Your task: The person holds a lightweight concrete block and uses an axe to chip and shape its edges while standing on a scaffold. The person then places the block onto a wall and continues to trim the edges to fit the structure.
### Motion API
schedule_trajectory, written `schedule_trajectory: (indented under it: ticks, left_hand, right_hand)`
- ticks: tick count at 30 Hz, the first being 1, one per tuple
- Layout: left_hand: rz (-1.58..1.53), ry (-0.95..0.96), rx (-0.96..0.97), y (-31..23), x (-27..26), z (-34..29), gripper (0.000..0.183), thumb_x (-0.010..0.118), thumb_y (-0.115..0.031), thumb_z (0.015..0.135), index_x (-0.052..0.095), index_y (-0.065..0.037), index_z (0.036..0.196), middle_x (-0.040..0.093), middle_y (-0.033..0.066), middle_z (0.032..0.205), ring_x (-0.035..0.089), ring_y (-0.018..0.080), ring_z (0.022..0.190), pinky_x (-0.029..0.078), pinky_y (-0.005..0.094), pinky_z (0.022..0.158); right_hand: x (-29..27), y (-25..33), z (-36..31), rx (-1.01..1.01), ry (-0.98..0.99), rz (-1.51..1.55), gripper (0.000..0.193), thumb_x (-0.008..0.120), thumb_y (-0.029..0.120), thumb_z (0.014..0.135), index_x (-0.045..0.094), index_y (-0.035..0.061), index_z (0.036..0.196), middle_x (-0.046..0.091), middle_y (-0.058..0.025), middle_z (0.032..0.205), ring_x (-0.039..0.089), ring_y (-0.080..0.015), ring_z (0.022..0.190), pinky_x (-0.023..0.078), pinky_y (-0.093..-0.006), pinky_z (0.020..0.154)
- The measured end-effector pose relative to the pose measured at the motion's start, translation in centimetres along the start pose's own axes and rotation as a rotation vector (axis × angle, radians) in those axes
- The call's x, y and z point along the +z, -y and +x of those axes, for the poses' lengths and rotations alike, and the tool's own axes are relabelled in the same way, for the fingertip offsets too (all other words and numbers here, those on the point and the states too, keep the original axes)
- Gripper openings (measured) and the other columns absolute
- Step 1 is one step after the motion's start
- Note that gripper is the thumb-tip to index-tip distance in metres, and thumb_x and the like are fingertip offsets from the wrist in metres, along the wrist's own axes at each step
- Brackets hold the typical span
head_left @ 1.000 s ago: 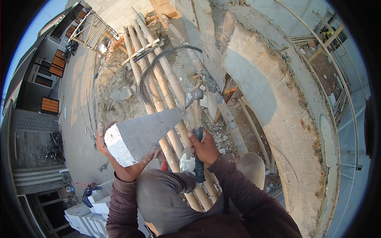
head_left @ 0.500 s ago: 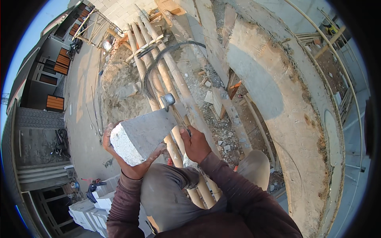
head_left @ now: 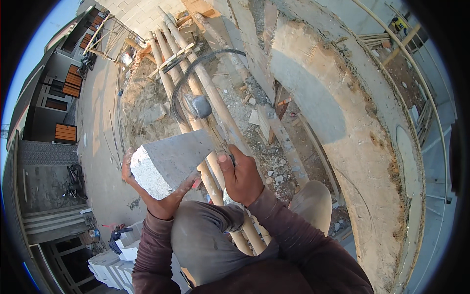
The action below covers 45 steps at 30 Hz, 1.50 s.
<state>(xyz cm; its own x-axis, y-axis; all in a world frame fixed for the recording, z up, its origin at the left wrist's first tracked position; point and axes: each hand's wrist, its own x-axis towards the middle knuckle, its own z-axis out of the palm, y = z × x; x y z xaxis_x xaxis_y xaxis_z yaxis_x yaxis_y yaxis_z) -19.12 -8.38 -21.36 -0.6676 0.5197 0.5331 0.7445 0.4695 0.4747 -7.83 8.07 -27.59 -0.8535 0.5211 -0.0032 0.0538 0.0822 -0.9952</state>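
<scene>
A grey concrete block (head_left: pixel 178 154) with a bright white rough end rests in my left hand (head_left: pixel 160 206), above my left knee. The fingers wrap its left side and the thumb presses along its lower edge. My right hand (head_left: pixel 243 177) is closed around the handle of a hammer (head_left: pixel 199 106), thumb laid along the shaft. The hammer's dark, rounded head is up past the block's far right corner, apart from it.
Long round poles (head_left: pixel 215 93) run beneath my hands, a coil of dark wire (head_left: pixel 180 95) lying over them. Rubble (head_left: pixel 275 164) lies beside a long concrete slab (head_left: pixel 318 93) on the right. Pale blocks (head_left: pixel 110 267) are stacked lower left. Far right, a person in yellow (head_left: pixel 399 24) is visible.
The hammer head has risen away from the block's far edge and shifted slightly left. The block and my left hand have moved slightly left in the picture.
</scene>
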Motion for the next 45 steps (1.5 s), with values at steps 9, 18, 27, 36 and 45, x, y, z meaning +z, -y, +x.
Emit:
schedule_trajectory:
  ticks: [9, 18, 27, 36, 45]
  left_hand:
    - [0.028, 0.002, 0.039, 0.3, 0.7, 0.5, 0.136, 0.099, -0.045, 0.048, 0.017, -0.001, 0.146, 0.029, 0.0202, 0.142, 0.034, 0.0344, 0.134, 0.032, 0.0472, 0.112]
    - [-0.037, -0.005, 0.033, 0.1, 0.5, -0.1, 0.133, 0.098, -0.045, 0.052, 0.016, 0.0, 0.147, 0.029, 0.0193, 0.141, 0.036, 0.0332, 0.134, 0.033, 0.046, 0.112]
    - [-0.044, -0.051, 0.017, -0.1, 0.8, 0.6, 0.132, 0.093, -0.053, 0.058, 0.014, -0.002, 0.15, 0.028, 0.0189, 0.144, 0.036, 0.0337, 0.135, 0.037, 0.0472, 0.11]
    - [-0.048, -0.036, 0.03, -0.4, 0.3, 0.5, 0.135, 0.098, -0.041, 0.053, 0.013, 0.0, 0.149, 0.028, 0.019, 0.142, 0.036, 0.0323, 0.133, 0.033, 0.0454, 0.112]
    - [-0.016, -0.072, 0.011, -0.4, 0.3, 0.8, 0.131, 0.095, -0.05, 0.056, 0.016, -0.001, 0.149, 0.028, 0.0182, 0.145, 0.036, 0.0328, 0.135, 0.036, 0.0463, 0.111]
  right_hand:
    - [-0.3, -1.3, -0.9, -0.102, -0.028, -0.036, 0.041, 0.046, 0.032, 0.105, 0.055, -0.0066, 0.094, 0.052, -0.0206, 0.059, 0.053, -0.0354, 0.049, 0.039, -0.0406, 0.049]
    - [0.1, -4.4, -2.7, 0.002, -0.035, -0.115, 0.044, 0.047, 0.035, 0.104, 0.055, -0.007, 0.093, 0.054, -0.0186, 0.059, 0.055, -0.0335, 0.049, 0.041, -0.0408, 0.05]
    - [0.4, -7.0, -2.9, 0.059, 0.003, -0.156, 0.041, 0.048, 0.036, 0.103, 0.053, -0.0032, 0.09, 0.055, -0.0247, 0.061, 0.059, -0.0462, 0.06, 0.041, -0.0488, 0.052]
    - [1.5, -4.9, -0.9, -0.148, -0.143, -0.054, 0.042, 0.052, 0.036, 0.101, 0.053, -0.0044, 0.089, 0.054, -0.0261, 0.063, 0.058, -0.0478, 0.061, 0.042, -0.0486, 0.054]
    - [-0.8, -1.9, -1.9, -0.133, -0.071, 0.19, 0.049, 0.048, 0.039, 0.103, 0.058, -0.0059, 0.085, 0.054, -0.0181, 0.059, 0.051, -0.03, 0.053, 0.043, -0.0398, 0.056]
